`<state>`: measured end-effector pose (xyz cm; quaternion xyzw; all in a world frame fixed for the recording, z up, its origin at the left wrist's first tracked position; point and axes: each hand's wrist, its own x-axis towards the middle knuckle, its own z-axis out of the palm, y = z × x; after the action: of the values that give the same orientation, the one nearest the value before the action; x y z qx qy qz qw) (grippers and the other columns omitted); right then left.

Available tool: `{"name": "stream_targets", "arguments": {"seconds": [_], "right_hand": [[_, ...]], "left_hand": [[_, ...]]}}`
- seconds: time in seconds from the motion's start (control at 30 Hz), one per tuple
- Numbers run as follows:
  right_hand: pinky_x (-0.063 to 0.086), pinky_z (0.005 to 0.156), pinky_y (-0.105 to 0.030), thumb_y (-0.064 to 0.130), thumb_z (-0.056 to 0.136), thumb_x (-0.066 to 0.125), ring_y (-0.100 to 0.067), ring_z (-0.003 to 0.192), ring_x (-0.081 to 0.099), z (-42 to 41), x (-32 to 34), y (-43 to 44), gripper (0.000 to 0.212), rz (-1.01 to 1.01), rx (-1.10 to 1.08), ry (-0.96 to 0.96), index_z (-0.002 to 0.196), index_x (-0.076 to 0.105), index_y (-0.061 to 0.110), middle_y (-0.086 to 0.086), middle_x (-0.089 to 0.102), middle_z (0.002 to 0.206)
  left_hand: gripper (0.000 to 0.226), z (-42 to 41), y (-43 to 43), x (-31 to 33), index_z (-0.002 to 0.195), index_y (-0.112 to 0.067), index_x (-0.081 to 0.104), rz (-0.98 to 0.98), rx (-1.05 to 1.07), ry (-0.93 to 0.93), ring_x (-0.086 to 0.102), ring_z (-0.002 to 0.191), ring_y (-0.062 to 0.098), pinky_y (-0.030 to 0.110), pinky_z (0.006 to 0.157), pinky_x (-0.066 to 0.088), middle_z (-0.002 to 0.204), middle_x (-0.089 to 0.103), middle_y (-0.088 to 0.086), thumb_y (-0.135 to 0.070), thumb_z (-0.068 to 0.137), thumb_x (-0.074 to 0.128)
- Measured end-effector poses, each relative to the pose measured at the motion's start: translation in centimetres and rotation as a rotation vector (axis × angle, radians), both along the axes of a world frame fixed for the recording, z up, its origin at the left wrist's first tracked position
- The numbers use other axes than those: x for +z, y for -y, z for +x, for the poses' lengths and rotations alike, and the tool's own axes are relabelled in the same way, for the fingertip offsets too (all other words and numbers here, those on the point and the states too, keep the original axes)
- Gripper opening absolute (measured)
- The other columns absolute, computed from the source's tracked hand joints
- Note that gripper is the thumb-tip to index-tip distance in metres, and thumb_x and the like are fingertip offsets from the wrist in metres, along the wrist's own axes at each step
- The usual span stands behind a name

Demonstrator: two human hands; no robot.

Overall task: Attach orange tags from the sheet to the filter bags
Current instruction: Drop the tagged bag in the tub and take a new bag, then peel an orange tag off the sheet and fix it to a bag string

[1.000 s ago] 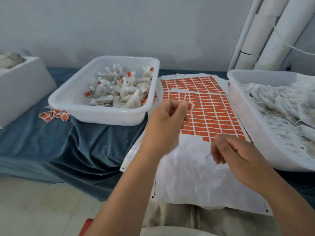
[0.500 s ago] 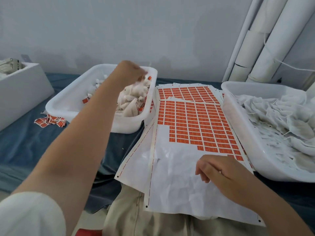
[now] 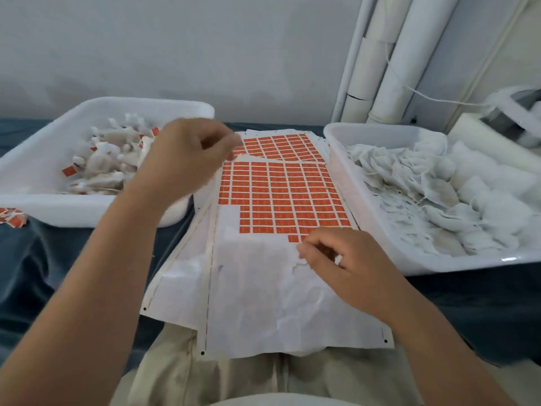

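both in view: right grip [image 3: 348, 259] curls at the lowest orange paper tags [image 3: 293, 238] on your white sheet [image 3: 263, 288], hold unclear; left grip [image 3: 181, 159] loose, empty. peel one next.

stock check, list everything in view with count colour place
left tub: one, white, left
tagged filter bags: many, white, in left tub
right tub: one, white, right
untagged filter bags: heap, white, in right tub
tag sheets: at least two, white with orange tags, between tubs
loose tags: few, orange, cloth's left edge
cloth: one, dark blue, under everything
tubes: several, white, back right
trousers: beige, bottom centre
left hand: loosely curled, over left tub's right end
right hand: fingers curled at lowest tag row
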<state>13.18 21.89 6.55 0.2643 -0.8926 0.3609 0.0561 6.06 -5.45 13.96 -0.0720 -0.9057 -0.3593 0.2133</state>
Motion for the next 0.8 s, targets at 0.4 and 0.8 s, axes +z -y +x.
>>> {"name": "stream_targets", "arguments": {"seconds": [0.4, 0.8], "right_hand": [[0.046, 0.101, -0.045, 0.040, 0.089, 0.077, -0.034, 0.122, 0.058, -5.6, 3.4, -11.8, 0.045, 0.523, -0.749, 0.066, 0.130, 0.067, 0.024, -0.007, 0.066, 0.132], [0.054, 0.089, -0.049, 0.074, 0.096, 0.045, -0.026, 0.093, 0.067, -7.2, 1.8, -17.2, 0.056, 0.198, -0.904, -0.234, 0.112, 0.065, 0.024, 0.010, 0.067, 0.088]], "left_hand": [[0.013, 6.6, -6.3, -7.3, 0.089, -0.044, 0.072, 0.158, -0.306, 0.250, 0.069, 0.080, 0.000, 0.006, 0.064, 0.050, 0.082, 0.071, -0.029, -0.046, 0.098, 0.063], [0.015, 7.0, -5.5, -6.9, 0.093, -0.040, 0.075, 0.243, -0.311, 0.245, 0.070, 0.079, 0.008, 0.018, 0.071, 0.058, 0.083, 0.072, -0.025, -0.045, 0.098, 0.062]]}}
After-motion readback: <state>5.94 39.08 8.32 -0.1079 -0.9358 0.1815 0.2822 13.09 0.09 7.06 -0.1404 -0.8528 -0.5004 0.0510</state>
